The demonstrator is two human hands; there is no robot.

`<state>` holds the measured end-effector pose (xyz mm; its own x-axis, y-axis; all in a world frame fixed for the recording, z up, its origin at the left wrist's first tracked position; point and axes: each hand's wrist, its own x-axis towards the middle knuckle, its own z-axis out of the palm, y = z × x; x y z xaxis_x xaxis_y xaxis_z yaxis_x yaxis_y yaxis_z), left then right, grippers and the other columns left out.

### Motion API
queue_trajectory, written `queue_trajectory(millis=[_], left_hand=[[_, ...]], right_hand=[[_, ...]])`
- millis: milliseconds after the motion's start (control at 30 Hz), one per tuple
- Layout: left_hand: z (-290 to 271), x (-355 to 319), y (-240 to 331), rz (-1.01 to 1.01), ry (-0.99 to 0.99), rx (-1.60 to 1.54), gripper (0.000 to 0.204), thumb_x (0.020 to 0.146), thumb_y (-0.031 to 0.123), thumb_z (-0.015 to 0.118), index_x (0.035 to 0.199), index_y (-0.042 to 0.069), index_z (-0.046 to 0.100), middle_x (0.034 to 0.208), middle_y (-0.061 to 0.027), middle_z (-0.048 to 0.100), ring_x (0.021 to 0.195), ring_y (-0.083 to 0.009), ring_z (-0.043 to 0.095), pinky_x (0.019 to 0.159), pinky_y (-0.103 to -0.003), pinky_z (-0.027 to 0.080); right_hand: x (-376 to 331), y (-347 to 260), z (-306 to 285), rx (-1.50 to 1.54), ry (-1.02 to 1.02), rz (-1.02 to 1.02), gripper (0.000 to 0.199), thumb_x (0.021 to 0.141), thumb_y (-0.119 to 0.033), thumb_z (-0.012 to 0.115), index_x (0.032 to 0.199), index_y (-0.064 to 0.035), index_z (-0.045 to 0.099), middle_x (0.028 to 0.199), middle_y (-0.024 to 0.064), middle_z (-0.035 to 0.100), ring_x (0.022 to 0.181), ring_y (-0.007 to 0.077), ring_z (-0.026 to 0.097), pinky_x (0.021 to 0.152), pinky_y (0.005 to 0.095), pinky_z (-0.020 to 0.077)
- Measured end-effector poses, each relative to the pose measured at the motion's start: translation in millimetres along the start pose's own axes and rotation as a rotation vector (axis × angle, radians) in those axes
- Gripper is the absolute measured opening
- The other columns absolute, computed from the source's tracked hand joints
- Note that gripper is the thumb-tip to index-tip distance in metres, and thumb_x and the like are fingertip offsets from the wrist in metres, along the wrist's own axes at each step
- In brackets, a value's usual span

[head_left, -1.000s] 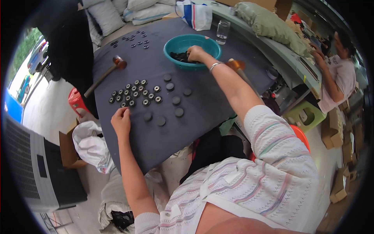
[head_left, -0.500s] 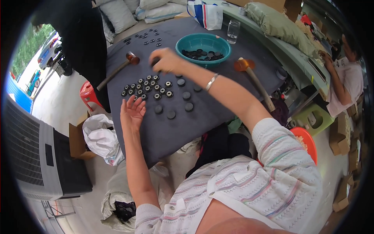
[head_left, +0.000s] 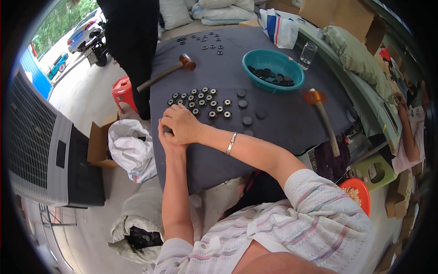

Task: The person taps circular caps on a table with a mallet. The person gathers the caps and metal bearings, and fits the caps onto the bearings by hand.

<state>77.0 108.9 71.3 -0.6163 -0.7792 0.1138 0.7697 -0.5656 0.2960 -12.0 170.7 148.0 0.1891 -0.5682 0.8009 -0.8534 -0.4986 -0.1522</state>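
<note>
At the near left of the table, my two hands are pressed together. My right hand (head_left: 183, 124) lies over the other with its fingers curled down. Beneath it, my left hand (head_left: 167, 141) is mostly covered, and its fingers are partly hidden. A black round disc (head_left: 167, 130) shows between the palms; how each hand grips it is partly hidden. Just beyond stand several black round pieces with metal rings (head_left: 201, 103) in a loose cluster. Plain black discs (head_left: 247, 121) lie to their right.
The dark grey tabletop (head_left: 214, 155) also bears a teal basin (head_left: 299, 82) of black discs, two mallets, the left one (head_left: 164, 75) and the right one (head_left: 325, 118), a glass (head_left: 308, 55) and small black parts (head_left: 205, 47). A person in black (head_left: 132, 50) stands left.
My right hand has come down from near the left mallet onto my left hand, bringing a black disc. My view has shifted, so the table sits further right.
</note>
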Motion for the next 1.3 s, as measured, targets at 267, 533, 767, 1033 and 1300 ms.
queue_trajectory(millis=[267, 533, 767, 1033, 1300], left_hand=[[12, 4, -4, -0.038, 0.048, -0.017, 0.040, 0.099, 0.042, 0.044, 0.119, 0.010, 0.059, 0.124, -0.0100, 0.060, 0.119, -0.0270, 0.053, 0.098, -0.042, 0.043], [42, 0, -9, -0.013, 0.233, 0.032, 0.040, 0.099, 0.043, 0.044, 0.112, 0.010, 0.062, 0.112, -0.0093, 0.065, 0.104, -0.0258, 0.061, 0.082, -0.039, 0.051], [21, 5, 7, -0.115, 0.305, 0.038, 0.042, 0.099, 0.041, 0.044, 0.115, 0.007, 0.062, 0.101, -0.0200, 0.063, 0.083, -0.0281, 0.060, 0.048, -0.029, 0.043], [18, 6, 6, -0.142, 0.269, 0.090, 0.042, 0.099, 0.041, 0.044, 0.115, 0.006, 0.061, 0.100, -0.0172, 0.060, 0.085, -0.0297, 0.059, 0.046, -0.028, 0.043], [23, 3, 3, -0.136, 0.249, 0.172, 0.039, 0.098, 0.042, 0.048, 0.111, 0.009, 0.063, 0.094, -0.0156, 0.063, 0.080, -0.0291, 0.061, 0.040, -0.029, 0.044]], right_hand=[[-7, 9, 7, -0.005, 0.039, -0.015, 0.040, 0.077, -0.034, 0.070, 0.106, -0.0077, 0.066, 0.095, 0.0104, 0.067, 0.104, 0.0287, 0.062, 0.102, 0.0556, 0.0367], [-10, 9, -10, -0.059, 0.004, -0.082, 0.052, 0.078, -0.049, 0.072, 0.107, -0.0057, 0.066, 0.105, 0.0123, 0.064, 0.103, 0.0311, 0.062, 0.101, 0.0539, 0.0383], [-22, 33, -93, 0.048, 0.056, 0.075, 0.037, 0.077, -0.031, 0.074, 0.099, -0.0031, 0.066, 0.099, 0.0145, 0.066, 0.097, 0.0334, 0.063, 0.088, 0.0452, 0.0494], [-91, 152, -268, -0.383, 0.490, 0.527, 0.036, 0.076, -0.016, 0.073, 0.109, -0.0035, 0.067, 0.101, 0.0148, 0.066, 0.096, 0.0321, 0.064, 0.087, 0.0413, 0.0514], [-177, 313, -405, -0.814, 0.580, 1.145, 0.077, 0.064, -0.031, 0.085, 0.127, 0.0016, 0.054, 0.120, 0.0235, 0.060, 0.114, 0.0384, 0.059, 0.099, 0.0435, 0.0471]])
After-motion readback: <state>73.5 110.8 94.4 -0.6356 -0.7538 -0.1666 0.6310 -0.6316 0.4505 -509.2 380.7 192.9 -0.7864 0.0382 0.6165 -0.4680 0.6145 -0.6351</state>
